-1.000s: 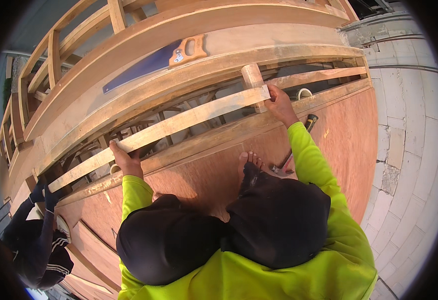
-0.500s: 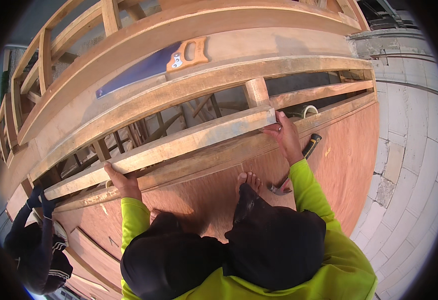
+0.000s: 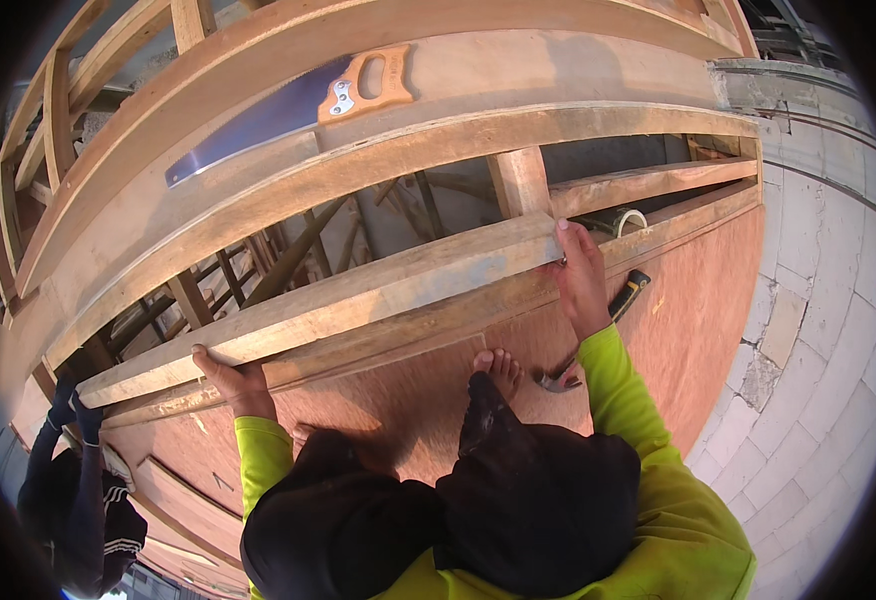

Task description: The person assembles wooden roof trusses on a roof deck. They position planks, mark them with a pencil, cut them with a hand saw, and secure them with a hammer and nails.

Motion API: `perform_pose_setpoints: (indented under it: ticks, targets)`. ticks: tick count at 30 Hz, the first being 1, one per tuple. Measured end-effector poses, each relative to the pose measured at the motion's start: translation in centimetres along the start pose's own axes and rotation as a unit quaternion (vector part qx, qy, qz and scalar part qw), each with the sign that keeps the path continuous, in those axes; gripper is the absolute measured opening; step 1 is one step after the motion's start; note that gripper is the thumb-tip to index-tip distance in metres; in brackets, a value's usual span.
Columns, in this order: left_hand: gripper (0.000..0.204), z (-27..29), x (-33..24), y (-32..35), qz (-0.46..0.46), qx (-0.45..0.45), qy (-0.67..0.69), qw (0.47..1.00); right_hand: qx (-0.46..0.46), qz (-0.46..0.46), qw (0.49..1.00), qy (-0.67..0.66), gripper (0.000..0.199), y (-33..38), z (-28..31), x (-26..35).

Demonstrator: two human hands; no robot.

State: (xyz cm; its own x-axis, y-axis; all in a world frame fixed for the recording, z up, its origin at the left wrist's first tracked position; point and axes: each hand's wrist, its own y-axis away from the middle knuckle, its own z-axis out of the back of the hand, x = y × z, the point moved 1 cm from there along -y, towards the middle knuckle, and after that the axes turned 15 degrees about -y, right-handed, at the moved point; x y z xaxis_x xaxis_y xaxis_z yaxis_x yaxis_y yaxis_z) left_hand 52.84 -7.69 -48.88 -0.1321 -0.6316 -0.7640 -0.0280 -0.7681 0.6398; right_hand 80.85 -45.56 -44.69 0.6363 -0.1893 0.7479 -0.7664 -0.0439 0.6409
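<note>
A long squared timber beam slants over the gap in a wooden frame, its right end beside a short upright block. My left hand is closed on the beam's near side, thumb on top and fingers hidden below. At the right end, my right hand grips the beam with the thumb on its upper edge. A co-worker's dark-covered hands are at the far left end of the same beam.
A handsaw with a wooden handle lies on the ledge beyond the gap. Near my feet, a hammer rests on reddish plywood. Pale block paving lies to the right. Poles show inside the gap.
The view has shifted slightly. My right hand has come further round the beam's end, its thumb now higher on the edge. My left hand keeps its hold.
</note>
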Motion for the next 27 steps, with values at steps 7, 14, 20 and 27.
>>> perform_pose_setpoints:
  ticks: [7, 14, 20, 27]
  targets:
    - [0.068, 2.7, 1.6, -1.4, 0.001, 0.056, 0.032, 0.998, 0.003, 0.040, 0.999, -0.034, 0.011, -0.3, 1.9, -0.7]
    - [0.065, 5.5, 1.5, -1.1, 0.026, 0.106, 0.083, 0.991, -0.020, 0.069, 0.995, -0.075, 0.011, 0.6, 4.1, -1.7]
    - [0.062, 5.3, 0.8, -1.6, 0.017, 0.102, 0.123, 0.987, 0.049, 0.085, 0.992, -0.083, 0.014, -0.8, 1.5, -0.8]
    - [0.069, 1.8, -0.7, -0.5, 0.031, 0.028, 0.156, 0.987, 0.080, 0.084, 0.991, -0.062, 0.025, -5.6, 7.3, -1.9]
